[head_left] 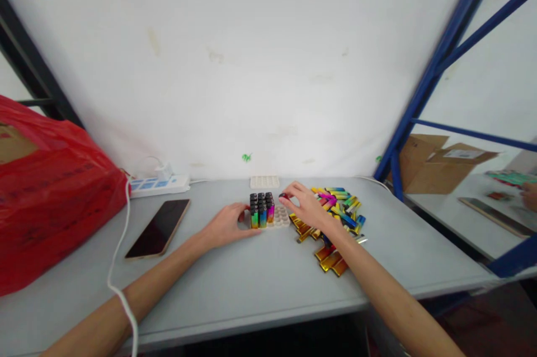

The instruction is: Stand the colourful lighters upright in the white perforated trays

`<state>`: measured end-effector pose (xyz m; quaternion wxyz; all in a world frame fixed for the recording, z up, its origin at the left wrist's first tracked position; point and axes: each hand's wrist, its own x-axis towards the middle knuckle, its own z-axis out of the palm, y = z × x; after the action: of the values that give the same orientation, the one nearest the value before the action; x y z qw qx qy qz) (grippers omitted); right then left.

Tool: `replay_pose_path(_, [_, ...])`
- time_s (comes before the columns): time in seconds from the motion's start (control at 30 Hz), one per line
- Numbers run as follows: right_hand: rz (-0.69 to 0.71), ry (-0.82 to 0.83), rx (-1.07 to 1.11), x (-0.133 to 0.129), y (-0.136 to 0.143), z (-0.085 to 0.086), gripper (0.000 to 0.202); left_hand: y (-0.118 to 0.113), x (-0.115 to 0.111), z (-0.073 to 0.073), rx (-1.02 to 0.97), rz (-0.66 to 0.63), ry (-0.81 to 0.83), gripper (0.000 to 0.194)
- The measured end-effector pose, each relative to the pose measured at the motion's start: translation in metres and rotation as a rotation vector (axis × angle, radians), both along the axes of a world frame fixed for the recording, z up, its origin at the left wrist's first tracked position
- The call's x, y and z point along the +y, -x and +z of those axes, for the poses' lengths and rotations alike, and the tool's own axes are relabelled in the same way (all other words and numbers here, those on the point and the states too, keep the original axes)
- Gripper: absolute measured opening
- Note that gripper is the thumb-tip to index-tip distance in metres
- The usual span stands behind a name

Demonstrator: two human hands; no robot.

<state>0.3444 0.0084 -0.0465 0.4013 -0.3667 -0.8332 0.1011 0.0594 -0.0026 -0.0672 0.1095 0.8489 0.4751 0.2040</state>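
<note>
White wall behind, grey bench (251,284) in front, and all the action sits at its middle. A white tray (280,218) with round sockets lies there, and its left part is already stocked with lighters (262,210) standing upright, black caps up, rainbow bodies packed tight in rows. Standing them in sockets keeps them neat and countable, by the look of it.

Left hand (229,225) rests flat against the tray's near left corner, fingers curled loosely around the edge and touching it, apparently to steady the tray. Its grip is relaxed, closed on nothing.

Right hand (306,204) hovers over the tray's empty right sockets, fingertips pinching a small dark-topped piece (283,196), most likely one more lighter, though it is too small to be sure.

Just right of the tray, under that wrist, sprawls the loose pile (335,217) of lighters lying flat, gold, blue, pink and green, within easy reach of the picking hand. A second empty tray (264,181) waits by the wall.

Further left: a dark phone (158,228) face up, a white power strip (158,185) with a cable (119,256) trailing over the bench edge, and a bulging red bag (46,195) with faint print I cannot read. Far right, blue racking (436,66), cardboard boxes (440,167) with an illegible label, and another person's hand (529,196) at the next surface. No brand is legible anywhere.
</note>
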Motion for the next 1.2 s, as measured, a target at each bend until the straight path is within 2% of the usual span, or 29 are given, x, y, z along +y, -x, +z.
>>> replay_pose_path(0.07, [0.024, -0.005, -0.069, -0.004, 0.001, 0.003, 0.038, 0.001, 0.001, -0.001, -0.007, -0.009, 0.007, 0.061])
replay_pose_path(0.2, [0.077, 0.129, -0.088, -0.013, 0.009, 0.007, 0.040, 0.002, 0.002, -0.002, -0.023, -0.017, 0.002, 0.057])
replay_pose_path(0.4, [0.191, 0.216, -0.136, -0.017, 0.011, 0.010, 0.034, 0.003, 0.003, -0.004, -0.034, -0.033, 0.020, 0.060])
replay_pose_path(0.63, [0.251, 0.149, -0.276, -0.013, 0.012, 0.010, 0.032, 0.002, 0.001, -0.001, -0.015, -0.030, 0.012, 0.057])
replay_pose_path(0.7, [0.197, 0.089, -0.340, -0.013, 0.016, 0.007, 0.034, 0.002, 0.002, -0.002, -0.020, -0.031, 0.021, 0.057])
replay_pose_path(0.8, [-0.015, 0.007, -0.450, -0.014, 0.022, 0.005, 0.047, 0.002, 0.002, -0.002, -0.023, -0.033, 0.019, 0.057])
replay_pose_path(0.87, [-0.100, 0.013, -0.480, -0.015, 0.023, 0.006, 0.058, 0.002, 0.002, -0.002, -0.020, -0.028, 0.014, 0.057])
replay_pose_path(1.0, [-0.057, 0.069, -0.390, -0.008, 0.005, 0.011, 0.060, 0.001, 0.002, 0.000, -0.028, -0.022, 0.027, 0.059])
replay_pose_path(1.1, [-0.038, 0.084, -0.378, 0.003, -0.024, 0.010, 0.041, 0.001, 0.002, 0.001, -0.010, -0.022, 0.036, 0.062])
replay_pose_path(1.2, [-0.075, 0.128, -0.495, 0.014, -0.054, 0.003, 0.023, 0.002, 0.003, 0.002, 0.004, -0.039, 0.059, 0.066])
